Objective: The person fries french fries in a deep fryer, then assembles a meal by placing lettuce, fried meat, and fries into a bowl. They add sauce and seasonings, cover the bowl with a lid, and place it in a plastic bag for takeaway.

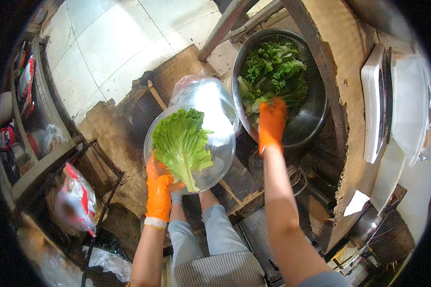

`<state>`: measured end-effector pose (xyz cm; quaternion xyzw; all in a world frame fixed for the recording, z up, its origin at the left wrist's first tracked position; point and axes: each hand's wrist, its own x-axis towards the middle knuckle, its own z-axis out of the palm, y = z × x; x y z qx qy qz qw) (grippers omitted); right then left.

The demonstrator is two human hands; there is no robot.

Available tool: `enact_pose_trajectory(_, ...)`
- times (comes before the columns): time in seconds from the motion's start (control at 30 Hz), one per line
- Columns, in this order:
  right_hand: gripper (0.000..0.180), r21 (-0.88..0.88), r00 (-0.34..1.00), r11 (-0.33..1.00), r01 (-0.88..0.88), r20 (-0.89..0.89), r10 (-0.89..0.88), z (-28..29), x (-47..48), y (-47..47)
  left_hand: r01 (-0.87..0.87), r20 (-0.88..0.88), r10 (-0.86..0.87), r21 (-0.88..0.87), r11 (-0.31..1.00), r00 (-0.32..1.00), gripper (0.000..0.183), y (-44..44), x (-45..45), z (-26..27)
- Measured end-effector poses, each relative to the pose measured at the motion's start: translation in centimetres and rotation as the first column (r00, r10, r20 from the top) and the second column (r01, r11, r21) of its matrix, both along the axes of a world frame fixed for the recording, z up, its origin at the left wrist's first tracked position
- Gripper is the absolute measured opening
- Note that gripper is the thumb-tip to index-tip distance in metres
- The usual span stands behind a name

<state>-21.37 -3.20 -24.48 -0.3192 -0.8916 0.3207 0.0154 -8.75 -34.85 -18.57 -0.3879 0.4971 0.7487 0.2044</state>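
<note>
My left hand (158, 190), in an orange glove, grips the near-left rim of a round clear plastic container (221, 161). One green lettuce leaf (183, 143) lies over that container, its stem pointing towards me; whether my fingers also pinch the leaf is hidden. To the right, my right hand (273, 122), in an orange glove and blurred, reaches into a dark metal bowl (309, 123) and touches the leafy greens (273, 68) heaped there. Its fingertips are hidden among the leaves, so its grip is unclear.
Clear plastic wrapping (190, 88) lies behind the container. A cardboard-covered table edge (348, 82) runs along the right, bearing a white and silver appliance (373, 104). Metal legs (226, 28) stand beyond the bowl. At left are a red and white package (77, 201) and a black metal frame (107, 208).
</note>
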Motion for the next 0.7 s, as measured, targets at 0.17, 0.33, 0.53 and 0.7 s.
enact_pose_trajectory(0.17, 0.085, 0.031, 0.875, 0.876, 0.482, 0.03, -0.483, -7.4, -3.6, 5.3, 0.032, 0.01, -0.033, 0.089, 0.996, 0.999, 0.094, 0.2, 1.1, -0.7)
enact_pose_trajectory(0.33, 0.025, -0.569, 0.781, 0.585, 0.577, 0.176, -0.599, -2.5, -3.3, 4.1, 0.026, 0.06, -0.031, 0.072, 0.997, 0.998, 0.094, 0.1, 2.7, -1.0)
enact_pose_trajectory(0.53, 0.053, -0.544, 0.754, 0.597, 0.59, 0.107, -0.648, -5.4, -1.8, 6.9, 0.031, 0.045, -0.035, 0.083, 0.996, 0.998, 0.092, 1.1, 2.1, -0.4)
enact_pose_trajectory(0.7, 0.062, -0.615, 0.591, 0.443, 0.653, 0.047, -0.806, -6.6, -5.1, 6.8, 0.105, -0.031, -0.103, 0.075, 0.992, 0.994, 0.089, -0.5, 5.3, -5.8)
